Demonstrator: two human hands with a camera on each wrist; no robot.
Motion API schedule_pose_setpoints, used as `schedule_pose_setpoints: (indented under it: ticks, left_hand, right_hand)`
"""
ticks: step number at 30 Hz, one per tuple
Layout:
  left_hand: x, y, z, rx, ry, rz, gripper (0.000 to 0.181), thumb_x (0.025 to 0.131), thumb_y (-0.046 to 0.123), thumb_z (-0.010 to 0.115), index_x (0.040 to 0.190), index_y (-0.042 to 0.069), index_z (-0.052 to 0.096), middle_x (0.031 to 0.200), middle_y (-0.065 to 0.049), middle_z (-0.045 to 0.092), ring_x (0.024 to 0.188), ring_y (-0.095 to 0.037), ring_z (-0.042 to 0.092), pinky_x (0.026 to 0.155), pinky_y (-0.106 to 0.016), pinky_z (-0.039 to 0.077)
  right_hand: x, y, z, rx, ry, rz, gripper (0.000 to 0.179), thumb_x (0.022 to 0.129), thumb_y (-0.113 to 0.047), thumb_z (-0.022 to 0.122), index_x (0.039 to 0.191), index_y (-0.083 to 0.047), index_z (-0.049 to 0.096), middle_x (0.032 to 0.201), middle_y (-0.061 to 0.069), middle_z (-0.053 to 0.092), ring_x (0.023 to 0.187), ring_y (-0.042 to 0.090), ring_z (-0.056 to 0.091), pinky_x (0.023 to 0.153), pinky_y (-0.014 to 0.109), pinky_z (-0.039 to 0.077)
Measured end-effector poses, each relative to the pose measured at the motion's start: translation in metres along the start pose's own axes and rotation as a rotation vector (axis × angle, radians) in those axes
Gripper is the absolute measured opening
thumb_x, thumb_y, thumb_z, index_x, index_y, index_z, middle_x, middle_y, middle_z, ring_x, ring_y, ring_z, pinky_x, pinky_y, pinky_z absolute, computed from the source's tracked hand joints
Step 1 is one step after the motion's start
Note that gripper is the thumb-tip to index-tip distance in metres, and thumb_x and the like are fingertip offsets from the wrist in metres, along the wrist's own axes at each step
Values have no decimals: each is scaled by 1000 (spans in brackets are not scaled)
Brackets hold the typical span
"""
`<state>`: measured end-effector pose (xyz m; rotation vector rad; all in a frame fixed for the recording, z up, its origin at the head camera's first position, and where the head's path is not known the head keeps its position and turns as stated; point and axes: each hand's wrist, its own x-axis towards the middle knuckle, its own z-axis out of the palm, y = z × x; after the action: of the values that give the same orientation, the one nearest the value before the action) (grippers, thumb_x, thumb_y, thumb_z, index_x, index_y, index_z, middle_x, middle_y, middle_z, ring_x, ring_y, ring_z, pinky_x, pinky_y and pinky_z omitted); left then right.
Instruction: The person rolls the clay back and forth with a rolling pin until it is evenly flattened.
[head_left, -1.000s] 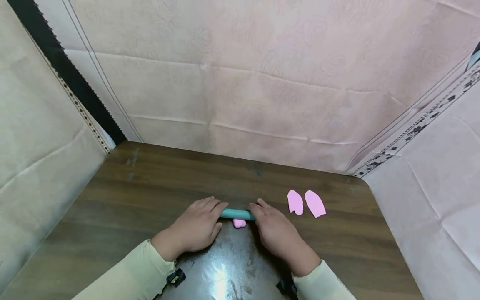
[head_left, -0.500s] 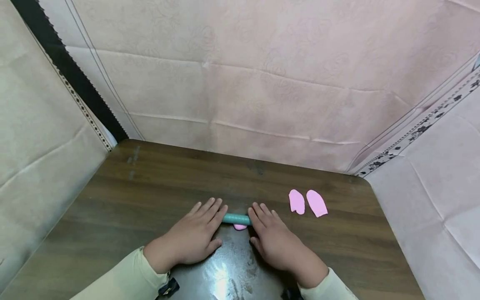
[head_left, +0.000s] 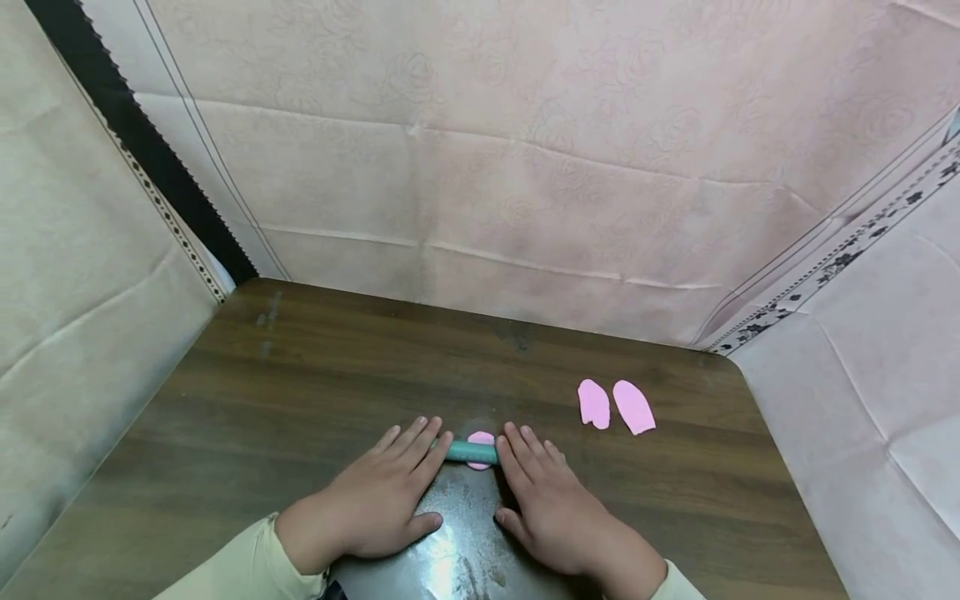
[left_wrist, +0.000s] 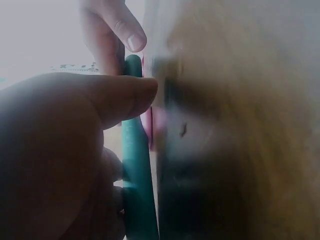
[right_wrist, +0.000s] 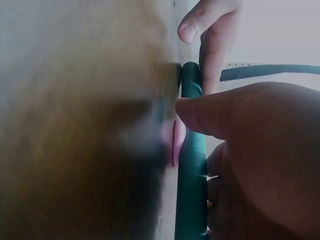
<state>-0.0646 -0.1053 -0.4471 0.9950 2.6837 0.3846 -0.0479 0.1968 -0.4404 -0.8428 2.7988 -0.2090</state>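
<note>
A teal rolling rod (head_left: 471, 452) lies crosswise over a small flattened piece of pink clay (head_left: 480, 437), which shows beyond and in front of it. My left hand (head_left: 378, 500) presses on the rod's left part with fingers straight, and my right hand (head_left: 555, 512) does the same on the right part. Both thumbs stand apart from the fingers on the near side. In the left wrist view the rod (left_wrist: 137, 175) runs beneath my fingers, with the pink clay (left_wrist: 149, 127) under it. The rod's ends are hidden by my hands in the head view.
Two flat pink clay shapes (head_left: 633, 407) lie apart to the right on the wooden table (head_left: 337, 350). A shiny, smudged surface (head_left: 468, 508) reflects light between my forearms. Pale patterned cloth (head_left: 525, 167) hangs behind the table and on both sides.
The rod has rolled towards me, and both hands have come back with it, their fingers now straighter. The pink clay looks flatter and wider, and now also shows beyond the rod.
</note>
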Motion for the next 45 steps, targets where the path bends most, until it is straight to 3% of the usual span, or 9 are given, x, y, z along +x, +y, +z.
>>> schedule_pose_setpoints:
  ticks: [5, 10, 17, 24, 29, 36, 41, 45]
  left_hand:
    - [-8, 7, -1, 21, -13, 4, 100, 108, 63, 65, 181, 10, 22, 190, -16, 12, 177, -37, 14, 139, -62, 27]
    - [-19, 13, -7, 22, -72, 0, 102, 105, 66, 68, 180, 11, 25, 190, -16, 12, 177, -37, 15, 137, -62, 30]
    - [-30, 22, -19, -24, -156, -1, 99, 105, 67, 68, 179, 12, 32, 190, -13, 14, 177, -35, 17, 137, -59, 32]
    - [-34, 29, -21, -92, -169, -5, 100, 103, 65, 73, 178, 11, 34, 189, -17, 14, 176, -39, 17, 135, -63, 34]
    - [-29, 27, -13, -180, -137, -21, 103, 104, 68, 70, 180, 14, 27, 190, -18, 5, 176, -42, 6, 135, -72, 26]
    - [-13, 13, 0, -238, -69, -32, 106, 105, 71, 65, 183, 18, 17, 190, -17, -1, 177, -42, -1, 136, -77, 12]
    - [4, 4, 12, -177, 24, -41, 105, 107, 75, 59, 183, 19, 13, 191, -16, 2, 177, -42, 1, 136, -78, 11]
    - [16, -1, 14, -146, 36, -62, 101, 109, 77, 52, 183, 22, 11, 191, -14, 3, 177, -41, 3, 137, -75, 10]
  right_hand:
    - [-9, -7, 0, 0, -10, 1, 87, 115, -48, 61, 181, -7, 20, 191, 13, 11, 177, 37, 16, 138, 63, 28]
    - [-18, -14, 2, -35, 1, -13, 85, 115, -48, 61, 179, -5, 25, 190, 15, 16, 176, 38, 20, 137, 62, 32]
    - [-32, -18, 10, -109, 43, -60, 84, 114, -53, 61, 177, -4, 32, 188, 17, 23, 173, 38, 29, 131, 58, 42]
    - [-37, -22, 12, -130, 100, -78, 83, 116, -57, 56, 175, -3, 36, 186, 19, 29, 169, 40, 36, 126, 56, 50]
    - [-31, -26, 12, -87, 67, -17, 86, 115, -57, 57, 177, -3, 32, 187, 19, 23, 172, 42, 29, 129, 60, 45]
    - [-12, -26, 6, -39, 5, 65, 90, 116, -59, 53, 180, -5, 21, 190, 17, 15, 176, 40, 18, 137, 63, 31]
    - [3, -18, 6, -44, 27, 90, 91, 115, -61, 52, 180, -5, 20, 190, 17, 15, 177, 39, 15, 138, 63, 26]
    - [13, -12, 7, -61, 40, 100, 91, 115, -61, 52, 180, -4, 21, 189, 17, 16, 176, 39, 16, 139, 63, 26]
